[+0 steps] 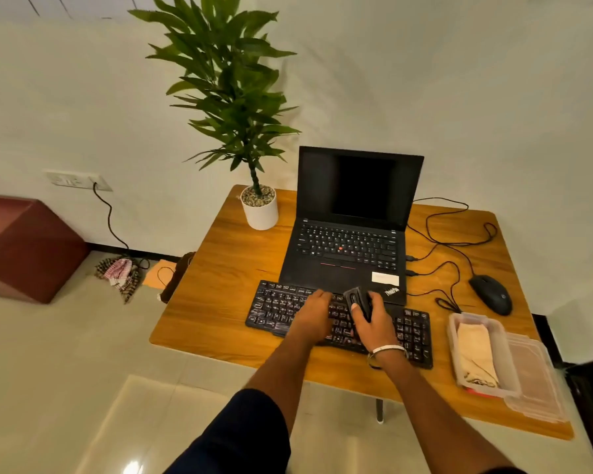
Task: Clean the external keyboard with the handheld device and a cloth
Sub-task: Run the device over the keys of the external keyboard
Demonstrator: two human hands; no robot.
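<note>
While left hand flat on keyboard, right hand gripping handheld device.

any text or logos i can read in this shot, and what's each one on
"ThinkPad" - on the laptop palm rest, its near right corner, right of the right hand.
White sticker on the palm rest: print too faint to read.
External keyboard and laptop key legends: too small and blurred to read.
Mouse: a small round logo, not legible.
Handheld device in the right hand's grip: no readable marking.
</note>
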